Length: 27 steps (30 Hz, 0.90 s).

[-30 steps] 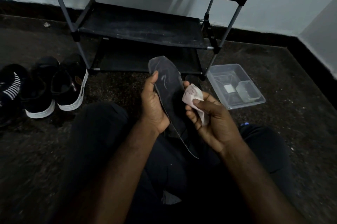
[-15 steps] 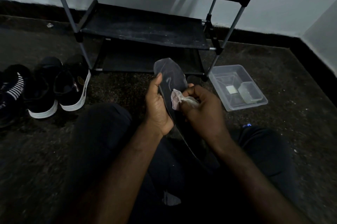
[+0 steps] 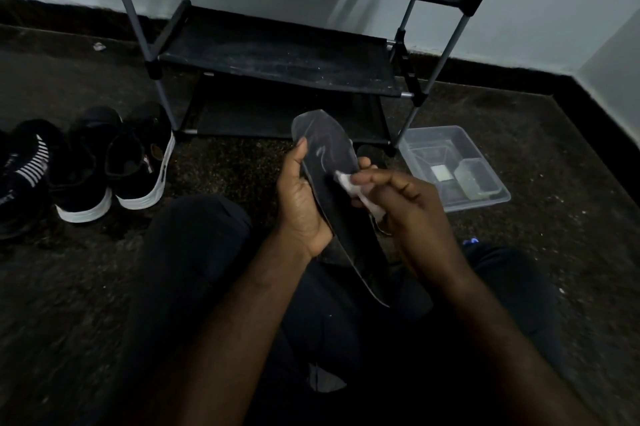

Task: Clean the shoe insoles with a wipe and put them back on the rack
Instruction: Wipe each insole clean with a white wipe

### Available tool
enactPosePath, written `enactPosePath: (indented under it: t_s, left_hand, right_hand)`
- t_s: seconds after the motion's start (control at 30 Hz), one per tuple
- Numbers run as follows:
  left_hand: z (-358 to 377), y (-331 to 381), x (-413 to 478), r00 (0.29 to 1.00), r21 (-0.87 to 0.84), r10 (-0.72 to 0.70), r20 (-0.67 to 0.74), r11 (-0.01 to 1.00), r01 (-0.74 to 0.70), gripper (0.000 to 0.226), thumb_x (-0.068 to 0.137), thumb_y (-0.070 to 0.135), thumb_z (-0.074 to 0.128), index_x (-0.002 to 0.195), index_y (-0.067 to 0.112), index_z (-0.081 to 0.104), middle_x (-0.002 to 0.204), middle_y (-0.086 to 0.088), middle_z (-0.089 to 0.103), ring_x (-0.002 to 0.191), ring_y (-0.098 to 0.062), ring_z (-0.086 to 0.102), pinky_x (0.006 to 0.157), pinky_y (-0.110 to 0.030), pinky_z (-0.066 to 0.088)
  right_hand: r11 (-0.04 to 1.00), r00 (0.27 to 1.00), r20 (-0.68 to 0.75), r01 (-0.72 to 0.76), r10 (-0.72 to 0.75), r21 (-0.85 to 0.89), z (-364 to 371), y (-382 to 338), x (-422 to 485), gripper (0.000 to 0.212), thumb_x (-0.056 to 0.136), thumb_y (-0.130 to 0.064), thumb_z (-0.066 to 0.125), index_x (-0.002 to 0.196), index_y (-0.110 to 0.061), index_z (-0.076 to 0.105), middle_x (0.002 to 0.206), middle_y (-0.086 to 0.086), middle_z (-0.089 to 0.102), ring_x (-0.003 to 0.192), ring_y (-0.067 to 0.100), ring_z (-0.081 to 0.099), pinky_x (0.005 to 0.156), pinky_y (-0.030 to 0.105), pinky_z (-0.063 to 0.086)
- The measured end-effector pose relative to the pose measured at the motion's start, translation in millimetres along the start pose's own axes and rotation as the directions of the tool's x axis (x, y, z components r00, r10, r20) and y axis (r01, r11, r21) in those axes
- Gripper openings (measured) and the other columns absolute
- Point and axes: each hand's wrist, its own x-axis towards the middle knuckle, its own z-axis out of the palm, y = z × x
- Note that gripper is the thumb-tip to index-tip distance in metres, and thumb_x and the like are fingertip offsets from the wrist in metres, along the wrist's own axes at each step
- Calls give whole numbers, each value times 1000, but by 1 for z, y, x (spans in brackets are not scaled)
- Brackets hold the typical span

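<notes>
**Insole could buckle or slip under the wipe**

The right hand (image 3: 408,207) pinches a crumpled wipe (image 3: 346,183) onto the insole (image 3: 329,162). Pressing hard could bend the thin sole or twist it loose. The left hand (image 3: 301,203) grips its left edge, thumb raised alongside, holding it over the lap with the toe toward the rack (image 3: 277,54).

Two hands, the left hand (image 3: 301,197) and the right hand (image 3: 412,210). One insole (image 3: 325,141), one wipe (image 3: 346,181), one rack (image 3: 277,54) showing three shelves, three shoes (image 3: 138,165), one clear tub (image 3: 433,131), one small box (image 3: 476,179) inside.
</notes>
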Motion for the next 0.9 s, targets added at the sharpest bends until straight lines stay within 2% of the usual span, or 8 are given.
enactPosePath:
  t_s: [0.03,0.1,0.17,0.33,0.53,0.63,0.73,0.9]
  left_hand:
    - [0,0,0,1000,-6,0,-12,1000,-1,65,91,58,39,117,2,61,102,-21,63,107,-36,57,107,-50,40]
    - [2,0,0,999,-14,-2,-43,1000,1,65,89,57,41,119,2,59,101,-22,64,107,-36,58,107,-49,41]
    - [4,-1,-1,999,-11,-3,-52,1000,2,66,88,57,44,120,2,60,101,-23,64,106,-35,59,106,-47,42]
    - [4,-3,-2,998,40,28,-50,999,-26,65,87,54,47,124,1,60,104,-17,68,100,-29,64,97,-41,50]
    - [0,-3,-1,997,104,43,-68,994,-35,73,89,56,43,131,-2,56,102,-23,63,99,-34,64,110,-54,37]
    - [2,-1,-2,996,74,53,-66,996,-48,70,89,55,44,128,-1,57,103,-18,65,96,-28,63,103,-44,44]
    - [3,-3,-2,996,120,45,-79,992,-35,71,89,55,43,132,0,53,104,-18,66,98,-27,63,97,-39,48]
    - [-1,-1,-1,993,122,37,-116,992,-23,79,90,62,38,130,-4,55,122,-32,61,118,-40,59,111,-51,38]
  right_hand:
    - [974,994,4,105,-106,-199,-1,3,-1,13,81,-16,75,93,-10,75,106,2,72,103,4,65,90,24,52]
    - [792,950,82,296,-300,-534,0,11,-1,10,82,-8,75,90,-14,74,101,-3,69,100,2,63,89,20,49]
    - [673,916,143,376,-376,-637,0,19,1,16,83,-4,71,93,-16,72,99,-3,68,95,3,62,87,20,50]
    - [744,944,-46,228,-327,-628,9,23,6,13,88,-16,65,100,-19,70,97,-6,69,92,9,65,80,38,54]
    - [556,872,241,463,-427,-690,25,20,-6,25,88,-5,61,111,-10,70,106,5,62,92,15,62,77,26,52]
    - [474,872,205,423,-444,-772,11,26,7,21,93,-12,60,110,-8,72,100,7,60,90,19,62,79,29,54]
    - [464,903,100,307,-418,-831,4,24,17,19,92,-11,61,107,-9,74,95,6,61,84,19,62,76,26,51]
    - [563,881,253,454,-400,-691,26,19,0,21,93,-18,58,106,-11,73,96,6,64,85,14,63,77,29,53]
